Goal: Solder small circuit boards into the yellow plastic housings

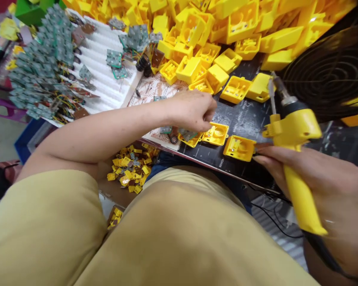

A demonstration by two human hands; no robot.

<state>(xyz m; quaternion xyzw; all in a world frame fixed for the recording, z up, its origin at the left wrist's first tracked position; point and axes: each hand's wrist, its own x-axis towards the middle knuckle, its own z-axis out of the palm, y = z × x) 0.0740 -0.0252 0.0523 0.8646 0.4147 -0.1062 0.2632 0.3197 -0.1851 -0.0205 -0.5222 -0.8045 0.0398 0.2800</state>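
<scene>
My right hand (340,190) is wrapped round a yellow soldering gun (298,129), whose metal tip points up and away from me. Its fingertips reach the right side of an open yellow plastic case (240,148) near the bench edge. My left hand (193,111) is closed, knuckles up, just above another yellow case (217,134); whatever its fingers pinch is hidden. Left of that, a third yellow case (191,140) has a grey circuit board (187,134) over it, partly under my wrist.
Yellow cases (191,29) are heaped along the back. Circuit boards with wires (44,59) pile on a white ridged sheet (104,95) at left. A round black fan grille (331,75) stands at right. Below the bench, a box holds yellow parts (131,167).
</scene>
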